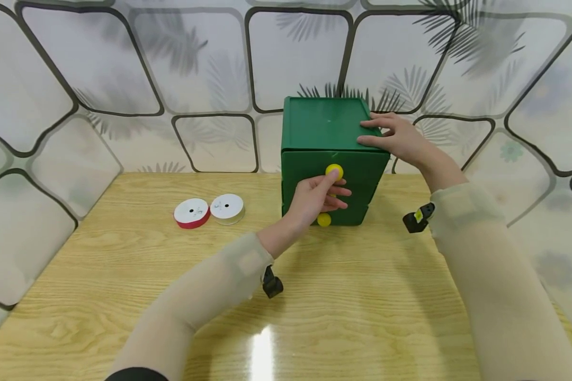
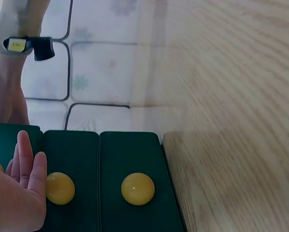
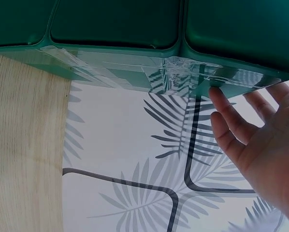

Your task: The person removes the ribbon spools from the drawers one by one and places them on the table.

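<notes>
head view: upright drawer cabinet; left hand nearer top yellow knob, thumb touching, pinch unclear; right hand spread atop cabinet.

Green box, yellow knobs, leaf-patterned wall

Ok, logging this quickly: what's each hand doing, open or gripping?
Left hand: thumb at the top yellow knob; whether it pinches can't be told.
Right hand: open, fingers on top of the green drawer box.
</notes>
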### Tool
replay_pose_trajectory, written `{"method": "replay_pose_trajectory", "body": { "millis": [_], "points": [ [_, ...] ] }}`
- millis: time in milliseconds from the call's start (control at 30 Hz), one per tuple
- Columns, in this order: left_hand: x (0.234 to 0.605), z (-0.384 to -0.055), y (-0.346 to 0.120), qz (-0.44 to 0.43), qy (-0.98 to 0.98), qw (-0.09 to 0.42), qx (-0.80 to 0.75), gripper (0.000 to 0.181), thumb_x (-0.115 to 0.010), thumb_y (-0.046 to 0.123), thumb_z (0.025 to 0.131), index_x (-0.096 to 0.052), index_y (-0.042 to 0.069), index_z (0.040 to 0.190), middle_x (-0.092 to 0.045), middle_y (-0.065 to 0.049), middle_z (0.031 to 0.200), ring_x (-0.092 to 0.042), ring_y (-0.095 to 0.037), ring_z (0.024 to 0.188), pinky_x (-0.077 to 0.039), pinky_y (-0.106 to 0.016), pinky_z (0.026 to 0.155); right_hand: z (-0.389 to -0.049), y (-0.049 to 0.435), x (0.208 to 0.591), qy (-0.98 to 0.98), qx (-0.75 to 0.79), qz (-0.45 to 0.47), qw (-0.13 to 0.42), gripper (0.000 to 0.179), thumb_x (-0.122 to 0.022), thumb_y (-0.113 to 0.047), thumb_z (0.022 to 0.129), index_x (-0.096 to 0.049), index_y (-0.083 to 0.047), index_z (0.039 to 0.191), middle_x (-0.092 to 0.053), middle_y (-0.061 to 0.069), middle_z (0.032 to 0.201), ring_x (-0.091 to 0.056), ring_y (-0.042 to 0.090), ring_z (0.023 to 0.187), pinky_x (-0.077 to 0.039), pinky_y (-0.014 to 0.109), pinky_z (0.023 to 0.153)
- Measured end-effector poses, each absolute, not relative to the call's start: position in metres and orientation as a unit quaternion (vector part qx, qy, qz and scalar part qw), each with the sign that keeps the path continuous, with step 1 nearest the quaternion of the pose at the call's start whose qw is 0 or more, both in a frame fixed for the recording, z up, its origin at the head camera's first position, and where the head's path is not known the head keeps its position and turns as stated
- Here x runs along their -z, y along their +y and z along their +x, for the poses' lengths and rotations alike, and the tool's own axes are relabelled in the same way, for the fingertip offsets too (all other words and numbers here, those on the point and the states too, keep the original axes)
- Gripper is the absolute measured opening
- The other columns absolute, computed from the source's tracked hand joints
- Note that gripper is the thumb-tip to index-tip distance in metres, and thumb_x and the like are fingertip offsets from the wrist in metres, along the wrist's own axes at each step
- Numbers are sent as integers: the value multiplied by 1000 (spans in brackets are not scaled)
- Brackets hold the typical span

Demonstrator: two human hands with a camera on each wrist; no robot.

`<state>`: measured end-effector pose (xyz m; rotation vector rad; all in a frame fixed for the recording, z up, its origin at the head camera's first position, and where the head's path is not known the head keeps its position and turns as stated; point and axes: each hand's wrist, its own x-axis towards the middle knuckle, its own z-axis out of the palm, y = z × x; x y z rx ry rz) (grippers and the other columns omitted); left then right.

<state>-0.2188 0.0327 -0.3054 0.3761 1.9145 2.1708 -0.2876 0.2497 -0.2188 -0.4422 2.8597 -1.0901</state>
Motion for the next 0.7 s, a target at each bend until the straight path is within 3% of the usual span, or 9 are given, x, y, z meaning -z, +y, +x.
{"method": "replay_pose_trajectory", "body": {
  "millis": [433, 700],
  "points": [
    [304, -227, 33, 130, 649, 115, -741, 48, -47, 45, 101, -66, 4, 117, -73, -9, 100, -69, -19, 75, -55, -31, 78, -286, 248, 216, 925, 349, -145, 23, 65, -59, -41, 96, -40, -8, 149, -13, 5, 161, -28, 46, 133, -29, 59, 103],
    [312, -224, 25, 166, 684, 190, -685, 49, -46, 44, 102, -62, 2, 123, -73, -11, 94, -69, -24, 74, -54, -39, 81, -287, 249, 217, 926, 348, -142, 26, 66, -59, -41, 96, -39, -8, 149, -12, 4, 161, -28, 47, 133, -29, 60, 104]
  ]
}}
